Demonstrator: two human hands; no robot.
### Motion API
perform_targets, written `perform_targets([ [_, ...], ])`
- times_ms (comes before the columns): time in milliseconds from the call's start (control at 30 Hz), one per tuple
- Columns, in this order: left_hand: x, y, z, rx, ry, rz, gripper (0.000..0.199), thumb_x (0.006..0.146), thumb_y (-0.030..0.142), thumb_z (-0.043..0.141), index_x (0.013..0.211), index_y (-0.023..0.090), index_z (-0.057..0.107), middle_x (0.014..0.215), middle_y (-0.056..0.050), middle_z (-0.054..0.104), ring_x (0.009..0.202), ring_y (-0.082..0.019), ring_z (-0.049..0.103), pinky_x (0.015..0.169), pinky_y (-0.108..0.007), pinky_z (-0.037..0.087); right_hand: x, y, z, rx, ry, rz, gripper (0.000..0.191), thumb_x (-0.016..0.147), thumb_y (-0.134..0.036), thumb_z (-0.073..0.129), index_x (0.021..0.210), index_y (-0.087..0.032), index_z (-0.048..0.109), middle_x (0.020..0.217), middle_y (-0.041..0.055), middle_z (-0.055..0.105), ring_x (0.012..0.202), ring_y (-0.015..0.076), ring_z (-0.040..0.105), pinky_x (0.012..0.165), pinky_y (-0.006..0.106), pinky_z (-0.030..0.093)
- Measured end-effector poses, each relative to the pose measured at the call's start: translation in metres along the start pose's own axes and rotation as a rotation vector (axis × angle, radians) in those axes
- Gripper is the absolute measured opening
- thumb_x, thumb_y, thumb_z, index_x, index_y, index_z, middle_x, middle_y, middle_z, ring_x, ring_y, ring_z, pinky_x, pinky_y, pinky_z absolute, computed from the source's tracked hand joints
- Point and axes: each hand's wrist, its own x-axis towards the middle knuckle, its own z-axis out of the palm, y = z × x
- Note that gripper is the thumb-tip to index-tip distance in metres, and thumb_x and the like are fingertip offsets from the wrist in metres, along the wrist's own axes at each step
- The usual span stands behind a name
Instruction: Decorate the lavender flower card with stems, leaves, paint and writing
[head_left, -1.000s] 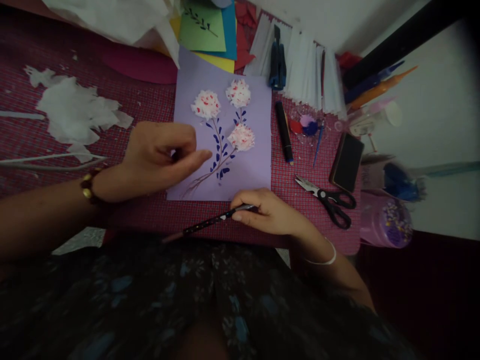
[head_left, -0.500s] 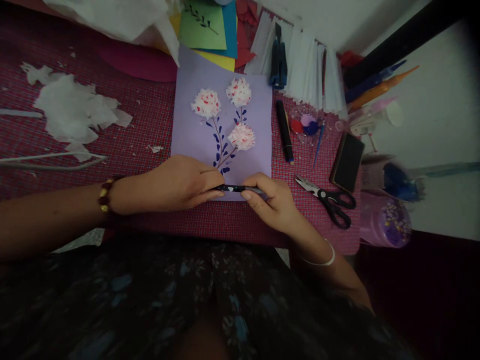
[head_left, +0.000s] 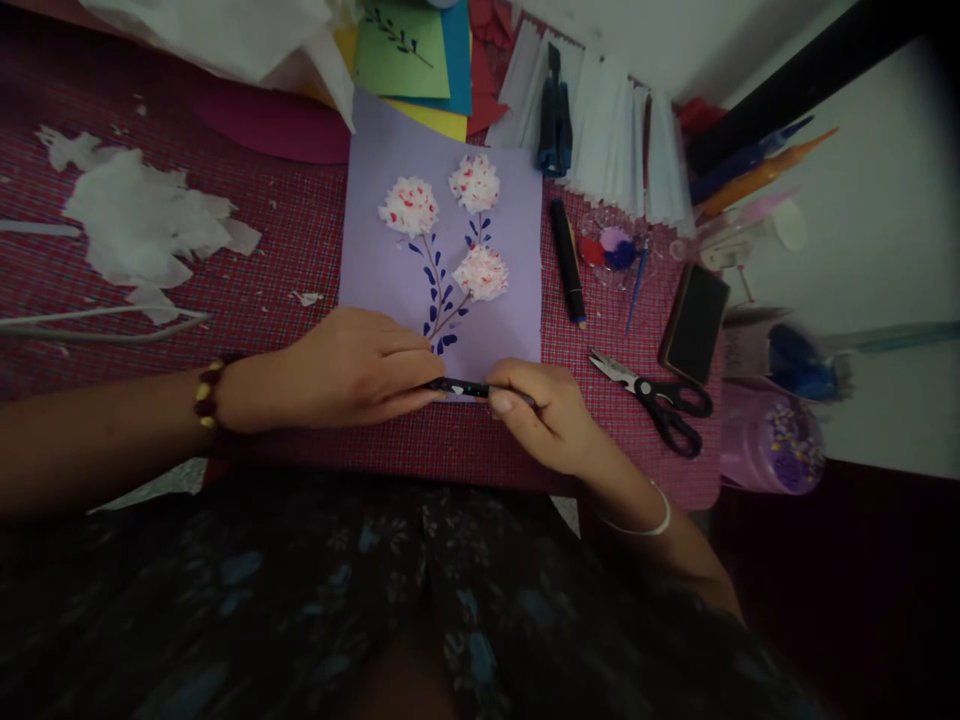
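Note:
A dark pen with small light marks lies level between both hands, over the near edge of the purple sheet. My left hand pinches its left end, and my right hand grips its right end with thumb and fingers. On the sheet are three white fluffy flowers with red specks, such as the lower one, along with brown stems and dark blue painted leaves. The left fingers cover the bottom of the stems.
Right of the sheet lie a black marker, a paint palette, scissors and a phone. A stapler sits on white strips behind. Torn white tissue is at the left.
Both hands and the pen have shifted slightly toward the table's near edge. The pen now slopes a little more down to the right.

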Motion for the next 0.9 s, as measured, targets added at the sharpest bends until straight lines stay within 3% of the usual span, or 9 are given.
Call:
perform_targets([
  [100, 0.003, 0.005, -0.003, 0.087, 0.023, 0.024, 0.033, 0.11, 0.032, 0.044, 0.091, 0.02, 0.068, 0.079, -0.005, 0.074, 0.071, -0.021, 0.068, 0.066, -0.033, 0.053, -0.001, 0.001, 0.0, -0.01, 0.01, 0.008, 0.034, 0.109, -0.037, 0.043, 0.082, -0.02, 0.056, 0.067, -0.0033, 0.053, 0.057, 0.0102, 0.046, 0.057, 0.026, 0.036],
  [167, 0.005, 0.008, -0.004, 0.15, 0.023, 0.023, 0.027, 0.108, 0.026, 0.046, 0.101, 0.016, 0.07, 0.095, -0.008, 0.078, 0.088, -0.024, 0.073, 0.084, -0.037, 0.058, -0.001, 0.002, 0.002, -0.031, 0.012, 0.024, 0.03, 0.108, -0.035, 0.045, 0.084, -0.02, 0.057, 0.068, -0.0032, 0.054, 0.058, 0.0104, 0.047, 0.058, 0.026, 0.037],
  [267, 0.007, 0.013, -0.003, 0.187, -0.06, -0.037, 0.03, 0.107, 0.017, 0.042, 0.126, 0.011, 0.065, 0.133, -0.015, 0.072, 0.129, -0.028, 0.065, 0.116, -0.049, 0.045, 0.001, 0.005, 0.005, -0.044, -0.019, 0.025, 0.026, 0.107, -0.032, 0.047, 0.088, -0.02, 0.059, 0.071, -0.0024, 0.058, 0.061, 0.0111, 0.051, 0.059, 0.026, 0.039],
  [333, 0.007, 0.013, 0.0, 0.192, -0.11, -0.066, 0.033, 0.106, 0.013, 0.039, 0.129, 0.011, 0.063, 0.142, -0.015, 0.067, 0.139, -0.028, 0.058, 0.124, -0.052, 0.036, 0.002, 0.006, 0.007, -0.044, -0.037, 0.021, 0.025, 0.107, -0.033, 0.047, 0.089, -0.02, 0.06, 0.072, -0.0019, 0.059, 0.062, 0.0116, 0.053, 0.06, 0.026, 0.04],
  [400, 0.007, 0.012, 0.003, 0.2, -0.13, -0.065, 0.035, 0.106, 0.01, 0.036, 0.125, 0.012, 0.065, 0.138, -0.013, 0.07, 0.138, -0.026, 0.059, 0.126, -0.052, 0.033, 0.002, 0.007, 0.008, -0.045, -0.034, 0.021, 0.025, 0.107, -0.033, 0.047, 0.09, -0.02, 0.06, 0.073, -0.0021, 0.06, 0.061, 0.0116, 0.052, 0.06, 0.027, 0.04],
  [500, 0.007, 0.01, 0.007, 0.207, -0.073, -0.006, 0.034, 0.106, 0.009, 0.035, 0.11, 0.012, 0.069, 0.115, -0.011, 0.077, 0.117, -0.025, 0.069, 0.12, -0.05, 0.041, 0.003, 0.009, 0.009, -0.03, -0.023, 0.032, 0.022, 0.107, -0.032, 0.048, 0.091, -0.021, 0.06, 0.071, -0.0035, 0.058, 0.059, 0.0109, 0.05, 0.06, 0.026, 0.039],
  [600, 0.005, 0.009, 0.008, 0.187, -0.069, 0.041, 0.032, 0.107, 0.015, 0.039, 0.093, 0.015, 0.067, 0.087, -0.006, 0.074, 0.081, -0.021, 0.068, 0.088, -0.036, 0.054, 0.004, 0.01, 0.01, -0.013, -0.032, 0.057, 0.023, 0.106, -0.033, 0.049, 0.089, -0.021, 0.059, 0.068, -0.0043, 0.055, 0.058, 0.0106, 0.049, 0.059, 0.026, 0.038],
  [667, 0.003, 0.01, 0.009, 0.161, -0.116, 0.023, 0.033, 0.109, 0.02, 0.039, 0.09, 0.017, 0.065, 0.078, -0.004, 0.07, 0.067, -0.019, 0.062, 0.068, -0.03, 0.049, 0.004, 0.01, 0.011, -0.002, -0.042, 0.065, 0.026, 0.106, -0.034, 0.049, 0.086, -0.021, 0.057, 0.068, -0.0044, 0.054, 0.057, 0.0103, 0.048, 0.058, 0.026, 0.038],
  [900, 0.004, 0.01, 0.007, 0.096, -0.246, -0.038, 0.044, 0.113, 0.033, 0.03, 0.091, 0.018, 0.064, 0.078, -0.002, 0.068, 0.064, -0.017, 0.059, 0.06, -0.031, 0.039, 0.005, 0.01, 0.012, -0.026, -0.078, 0.025, 0.031, 0.107, -0.039, 0.047, 0.087, -0.02, 0.06, 0.07, -0.0026, 0.06, 0.058, 0.0103, 0.049, 0.058, 0.025, 0.038],
])
